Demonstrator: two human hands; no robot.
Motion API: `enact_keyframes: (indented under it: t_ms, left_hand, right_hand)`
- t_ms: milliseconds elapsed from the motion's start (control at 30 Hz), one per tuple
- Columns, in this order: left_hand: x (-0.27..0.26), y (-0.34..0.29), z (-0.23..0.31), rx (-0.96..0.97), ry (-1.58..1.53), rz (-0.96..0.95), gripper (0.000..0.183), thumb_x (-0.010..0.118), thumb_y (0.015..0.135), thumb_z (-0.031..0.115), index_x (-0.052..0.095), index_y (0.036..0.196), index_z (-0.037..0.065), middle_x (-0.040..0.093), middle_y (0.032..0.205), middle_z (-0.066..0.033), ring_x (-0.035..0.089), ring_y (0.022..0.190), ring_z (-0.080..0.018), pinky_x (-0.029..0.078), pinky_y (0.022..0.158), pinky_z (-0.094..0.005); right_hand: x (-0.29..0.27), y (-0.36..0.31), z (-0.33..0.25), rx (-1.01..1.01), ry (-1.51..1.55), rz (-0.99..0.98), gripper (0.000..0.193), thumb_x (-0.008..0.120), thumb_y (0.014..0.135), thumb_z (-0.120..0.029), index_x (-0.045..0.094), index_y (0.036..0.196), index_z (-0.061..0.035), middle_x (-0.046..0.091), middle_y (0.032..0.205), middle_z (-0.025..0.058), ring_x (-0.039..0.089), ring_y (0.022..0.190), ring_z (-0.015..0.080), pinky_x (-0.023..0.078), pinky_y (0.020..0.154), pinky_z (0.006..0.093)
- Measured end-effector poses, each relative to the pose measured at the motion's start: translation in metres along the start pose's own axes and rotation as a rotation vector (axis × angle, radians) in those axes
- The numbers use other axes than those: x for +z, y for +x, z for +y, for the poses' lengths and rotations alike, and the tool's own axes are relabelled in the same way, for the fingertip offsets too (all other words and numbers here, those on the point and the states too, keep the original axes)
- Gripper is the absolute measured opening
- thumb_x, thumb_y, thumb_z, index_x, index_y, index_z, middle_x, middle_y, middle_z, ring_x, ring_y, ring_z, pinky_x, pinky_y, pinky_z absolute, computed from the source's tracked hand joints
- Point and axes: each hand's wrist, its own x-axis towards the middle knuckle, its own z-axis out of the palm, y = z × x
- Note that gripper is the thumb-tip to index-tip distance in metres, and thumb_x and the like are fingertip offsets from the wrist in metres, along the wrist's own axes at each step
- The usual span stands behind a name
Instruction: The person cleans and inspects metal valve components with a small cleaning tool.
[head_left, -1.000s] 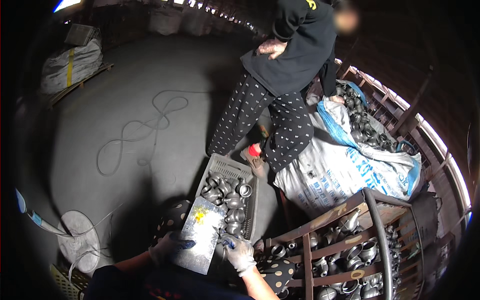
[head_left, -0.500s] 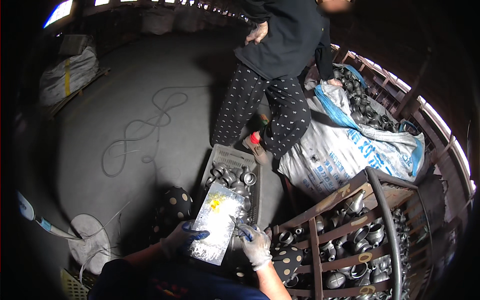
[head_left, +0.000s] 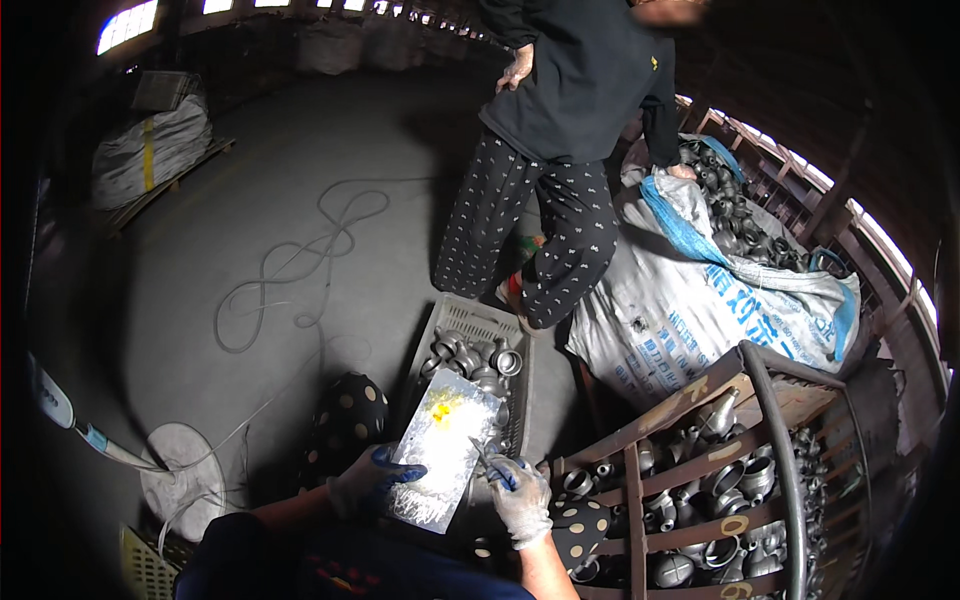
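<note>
A rectangular plate (head_left: 438,450), partly hiding a plastic crate (head_left: 470,317) of metal fittings (head_left: 462,357), is being gripped by the gloved left hand (head_left: 370,480); a slim tool (head_left: 481,453) is being pinched by the gloved right hand (head_left: 521,498) beside the plate's right edge.

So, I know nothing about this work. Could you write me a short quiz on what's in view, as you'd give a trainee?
1. Which thing do the person's left fingers hold?
A: a hose
B: a flat rectangular plate
C: a bucket

2. True or false: the grey crate stands to the right of the barred bin.

3. Fill in the colour: the patch toward the far end of the plate is ____.

Key:
1. B
2. False; the grey crate stands to the left of the barred bin.
3. Yellow
</note>
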Motion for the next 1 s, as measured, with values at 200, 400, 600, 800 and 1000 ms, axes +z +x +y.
enact_keyframes:
  t_ms: [200, 400, 600, 800, 1000]
  left_hand:
    - [-0.013, 0.028, -0.017, 0.192, 0.138, 0.023, 0.037, 0.076, 0.076, 0.011, 0.064, 0.109, 0.001, 0.066, 0.101, -0.0048, 0.06, 0.095, -0.0126, 0.049, 0.085, -0.0293]
    - [-0.002, 0.013, 0.01, 0.169, 0.276, -0.06, 0.04, 0.071, 0.078, 0.009, 0.062, 0.116, 0.006, 0.059, 0.116, -0.0084, 0.055, 0.107, -0.0184, 0.043, 0.096, -0.032]
    - [-0.003, 0.017, -0.002, 0.18, 0.142, -0.01, 0.036, 0.071, 0.081, 0.011, 0.059, 0.113, 0.0, 0.063, 0.1, -0.0028, 0.058, 0.09, -0.0088, 0.046, 0.083, -0.0239]
    - [-0.007, 0.02, -0.013, 0.067, 0.132, -0.015, 0.032, 0.071, 0.081, 0.012, 0.061, 0.11, 0.0, 0.063, 0.097, -0.002, 0.058, 0.088, -0.0079, 0.046, 0.079, -0.0236]
    - [-0.002, 0.02, -0.003, 0.106, 0.169, -0.014, 0.031, 0.07, 0.082, 0.011, 0.061, 0.109, 0.001, 0.063, 0.096, -0.0017, 0.057, 0.086, -0.0075, 0.046, 0.078, -0.0236]
  right_hand:
    - [-0.007, 0.012, -0.003, -0.04, -0.013, 0.056, 0.023, 0.065, 0.069, -0.005, 0.069, 0.091, -0.0064, 0.064, 0.09, 0.0148, 0.062, 0.082, 0.0331, 0.051, 0.073, 0.0382]
    - [-0.013, 0.021, -0.008, -0.045, 0.089, 0.056, 0.022, 0.057, 0.072, 0.001, 0.067, 0.091, 0.0012, 0.065, 0.086, 0.0164, 0.063, 0.079, 0.0299, 0.049, 0.073, 0.0333]
    - [-0.01, 0.014, -0.01, -0.016, 0.041, -0.037, 0.022, 0.062, 0.076, -0.004, 0.068, 0.097, -0.0083, 0.065, 0.094, 0.0101, 0.063, 0.086, 0.0297, 0.05, 0.076, 0.0371]
    - [-0.009, 0.011, -0.011, -0.008, 0.028, -0.011, 0.021, 0.062, 0.076, -0.004, 0.068, 0.096, -0.0077, 0.065, 0.092, 0.0113, 0.064, 0.085, 0.0306, 0.05, 0.074, 0.0365]
    - [-0.017, 0.018, -0.006, -0.046, -0.002, -0.037, 0.019, 0.065, 0.076, -0.007, 0.068, 0.095, -0.009, 0.064, 0.088, 0.0106, 0.063, 0.081, 0.0308, 0.05, 0.071, 0.0371]
